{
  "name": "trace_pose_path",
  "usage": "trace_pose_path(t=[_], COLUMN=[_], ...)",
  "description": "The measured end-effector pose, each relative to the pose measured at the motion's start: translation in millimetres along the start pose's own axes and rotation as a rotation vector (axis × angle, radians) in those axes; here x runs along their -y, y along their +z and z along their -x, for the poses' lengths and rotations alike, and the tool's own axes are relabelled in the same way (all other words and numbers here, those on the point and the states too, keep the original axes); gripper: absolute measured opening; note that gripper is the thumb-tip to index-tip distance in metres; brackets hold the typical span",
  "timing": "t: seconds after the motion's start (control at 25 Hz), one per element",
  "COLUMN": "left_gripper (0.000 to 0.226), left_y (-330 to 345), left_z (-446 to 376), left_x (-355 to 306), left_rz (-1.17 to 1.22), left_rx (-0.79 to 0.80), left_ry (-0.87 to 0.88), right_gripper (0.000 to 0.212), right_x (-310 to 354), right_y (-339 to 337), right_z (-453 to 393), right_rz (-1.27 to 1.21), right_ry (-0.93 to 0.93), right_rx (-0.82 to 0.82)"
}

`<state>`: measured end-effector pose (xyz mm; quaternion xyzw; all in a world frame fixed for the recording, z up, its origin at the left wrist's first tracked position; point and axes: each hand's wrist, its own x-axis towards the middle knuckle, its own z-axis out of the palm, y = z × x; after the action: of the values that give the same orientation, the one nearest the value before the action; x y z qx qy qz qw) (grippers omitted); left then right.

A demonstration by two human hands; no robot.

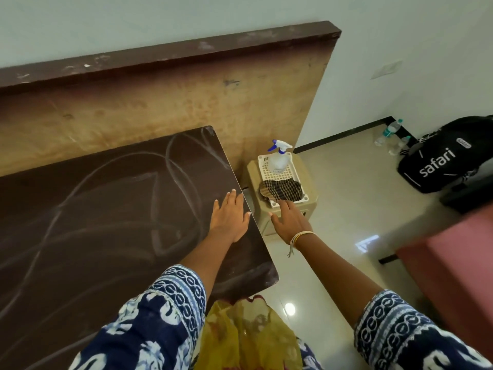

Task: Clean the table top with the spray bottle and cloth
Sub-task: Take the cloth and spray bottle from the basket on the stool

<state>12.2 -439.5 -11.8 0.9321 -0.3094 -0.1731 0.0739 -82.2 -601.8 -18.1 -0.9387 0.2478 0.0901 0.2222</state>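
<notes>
The dark brown table top [106, 209] fills the left side and carries pale chalky smears. My left hand [230, 217] lies flat on it near the right edge, fingers straight. My right hand [289, 218] is stretched out past that edge with fingers spread, holding nothing, just short of a white plastic basket [262, 162]. A clear spray bottle [278, 158] with a blue-and-white trigger stands upright in the basket's far end. A dark checked cloth [281, 189] lies bunched in its near end.
The basket sits on a beige plastic stool [269, 222] beside the table. A wooden board [160, 102] leans on the wall behind. On the tiled floor to the right are a black backpack [442, 158] and water bottles [390, 134]. A pink surface [453, 263] stands at right.
</notes>
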Motion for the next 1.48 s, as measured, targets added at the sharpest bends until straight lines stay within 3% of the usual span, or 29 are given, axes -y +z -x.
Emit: trace_pose_path(t=[0.24,0.6,0.76,0.88,1.24,1.48], left_gripper=[0.064,0.061,0.062,0.065,0.074,0.077], left_y=[9.3,29.8,51.5,61.7,93.8,114.4], left_z=[-34.6,-104.0,-106.7,-111.0,-141.4,-153.8], left_x=[-11.4,-87.1,-96.7,-95.7,-83.9,-80.5], left_rz=[0.111,0.108,0.079,0.077,0.061,-0.033], left_rx=[0.131,0.003,-0.024,-0.025,-0.239,-0.269], left_ry=[-0.166,-0.35,-0.559,-0.613,-0.776,-0.846], right_gripper=[0.051,0.051,0.045,0.044,0.056,0.075], right_x=[-31.0,-107.9,-150.2,-162.5,-146.6,-141.0], right_y=[-12.4,-40.1,-54.8,-53.7,28.8,91.3], right_z=[-35.2,-123.6,-158.6,-181.6,-262.1,-327.7], right_rz=[-0.043,0.011,-0.011,-0.001,0.3,0.369], right_ry=[0.007,-0.135,-0.123,-0.087,-0.203,-0.15], right_rx=[0.089,0.304,0.385,0.436,0.577,0.449])
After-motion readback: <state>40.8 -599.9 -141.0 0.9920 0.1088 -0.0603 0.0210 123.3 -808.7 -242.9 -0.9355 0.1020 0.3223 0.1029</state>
